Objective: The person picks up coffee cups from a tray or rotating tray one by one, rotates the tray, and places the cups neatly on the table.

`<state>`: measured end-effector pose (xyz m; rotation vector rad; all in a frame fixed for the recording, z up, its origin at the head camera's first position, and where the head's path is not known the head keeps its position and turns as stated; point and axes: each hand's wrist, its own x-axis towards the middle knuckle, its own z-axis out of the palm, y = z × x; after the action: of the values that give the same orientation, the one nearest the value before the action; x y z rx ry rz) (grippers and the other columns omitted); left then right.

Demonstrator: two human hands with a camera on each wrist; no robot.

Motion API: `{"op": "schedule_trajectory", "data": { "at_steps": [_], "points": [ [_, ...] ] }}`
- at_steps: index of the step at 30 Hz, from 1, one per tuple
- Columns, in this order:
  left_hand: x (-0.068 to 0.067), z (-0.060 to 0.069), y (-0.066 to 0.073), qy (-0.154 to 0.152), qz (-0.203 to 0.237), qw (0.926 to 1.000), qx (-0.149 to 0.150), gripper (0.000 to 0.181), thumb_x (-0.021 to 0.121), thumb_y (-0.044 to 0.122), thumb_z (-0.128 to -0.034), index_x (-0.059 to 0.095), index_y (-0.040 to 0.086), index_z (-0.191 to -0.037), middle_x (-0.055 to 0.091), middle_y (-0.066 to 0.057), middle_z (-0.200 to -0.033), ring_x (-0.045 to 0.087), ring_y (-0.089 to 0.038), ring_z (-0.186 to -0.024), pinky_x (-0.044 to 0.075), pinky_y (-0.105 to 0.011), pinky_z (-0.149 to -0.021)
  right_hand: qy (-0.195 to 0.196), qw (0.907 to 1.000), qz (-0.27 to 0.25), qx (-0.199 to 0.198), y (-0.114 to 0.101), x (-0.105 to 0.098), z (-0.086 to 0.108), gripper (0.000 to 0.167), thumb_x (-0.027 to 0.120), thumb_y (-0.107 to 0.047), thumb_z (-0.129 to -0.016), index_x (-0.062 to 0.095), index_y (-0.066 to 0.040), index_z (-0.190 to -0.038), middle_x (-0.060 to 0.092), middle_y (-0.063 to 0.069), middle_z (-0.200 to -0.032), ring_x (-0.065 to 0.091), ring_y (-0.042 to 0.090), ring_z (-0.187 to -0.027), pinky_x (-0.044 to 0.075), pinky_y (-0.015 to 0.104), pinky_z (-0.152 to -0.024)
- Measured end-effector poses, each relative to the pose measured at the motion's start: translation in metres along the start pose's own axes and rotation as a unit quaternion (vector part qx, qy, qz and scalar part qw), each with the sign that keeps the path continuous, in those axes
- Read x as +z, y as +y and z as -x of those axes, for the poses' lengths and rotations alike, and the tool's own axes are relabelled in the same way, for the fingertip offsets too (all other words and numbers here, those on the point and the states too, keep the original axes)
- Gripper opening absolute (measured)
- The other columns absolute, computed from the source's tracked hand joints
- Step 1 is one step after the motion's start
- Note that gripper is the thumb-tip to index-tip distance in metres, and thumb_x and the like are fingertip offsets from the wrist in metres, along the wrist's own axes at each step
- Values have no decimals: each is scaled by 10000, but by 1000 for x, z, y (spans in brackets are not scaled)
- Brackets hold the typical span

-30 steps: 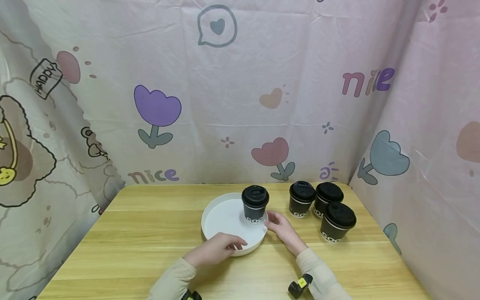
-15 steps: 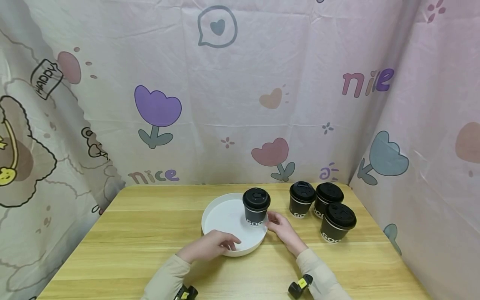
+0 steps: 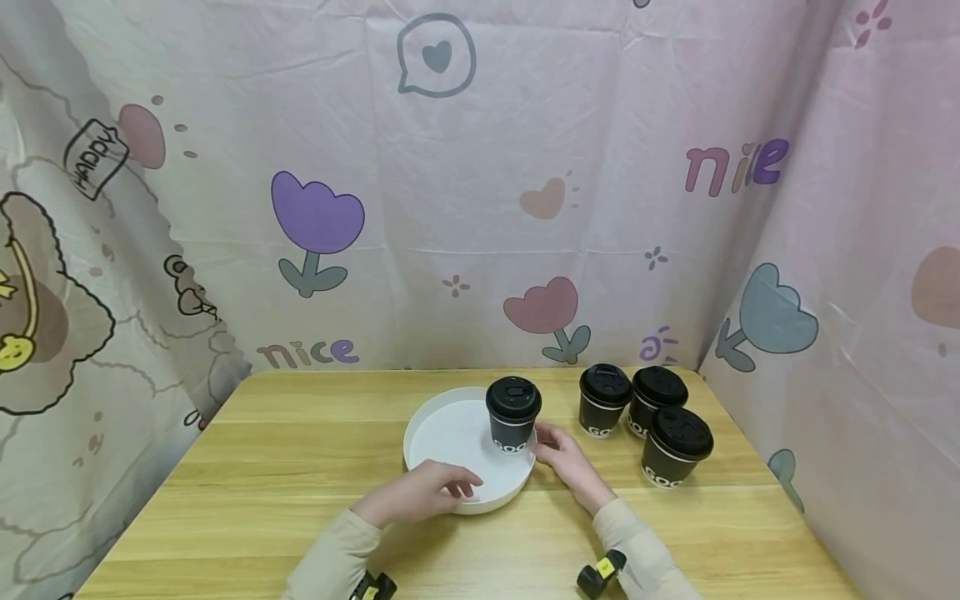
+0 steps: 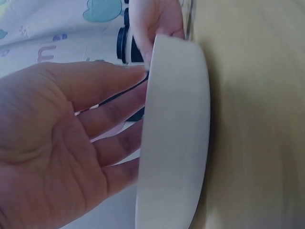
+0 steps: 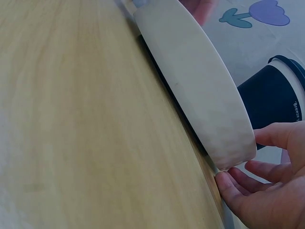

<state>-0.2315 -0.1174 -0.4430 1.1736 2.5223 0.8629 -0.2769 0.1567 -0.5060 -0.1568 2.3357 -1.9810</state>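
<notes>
A round white tray (image 3: 450,425) with a low rim lies on the wooden table. One black lidded paper coffee cup (image 3: 512,417) stands upright inside it, near the right rim. My left hand (image 3: 420,492) is at the tray's near rim with its fingers loosely bent over the inside. In the left wrist view its fingertips are hidden behind the tray wall (image 4: 174,133). My right hand (image 3: 566,462) pinches the right rim beside the cup; in the right wrist view, its fingers (image 5: 274,134) lie at the rim's edge and below it.
Three more black lidded cups stand close together on the right: one at the back (image 3: 602,404), one beside it (image 3: 656,396) and one nearer (image 3: 675,450). A patterned cloth (image 3: 450,208) hangs behind the table (image 3: 300,433) and at both sides.
My left hand has shifted a little to the left along the tray's near rim. The cup in the tray has moved slightly nearer. The right hand stays at the rim.
</notes>
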Motion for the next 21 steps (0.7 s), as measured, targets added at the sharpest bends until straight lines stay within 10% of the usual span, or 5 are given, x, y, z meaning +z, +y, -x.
{"op": "schedule_trajectory", "data": {
  "at_steps": [21],
  "points": [
    [22,-11,12,84,38,9999,-69,339,665,124,-894,650,59,-1226,714,-51,-1134,658,-88,-992,547,-217,-873,-12,10000,-13,24,-1,0,0,518,586,-94,-906,454,100,-1368,541,258,-1343,508,358,-1253,487,465,-1030]
  ]
}}
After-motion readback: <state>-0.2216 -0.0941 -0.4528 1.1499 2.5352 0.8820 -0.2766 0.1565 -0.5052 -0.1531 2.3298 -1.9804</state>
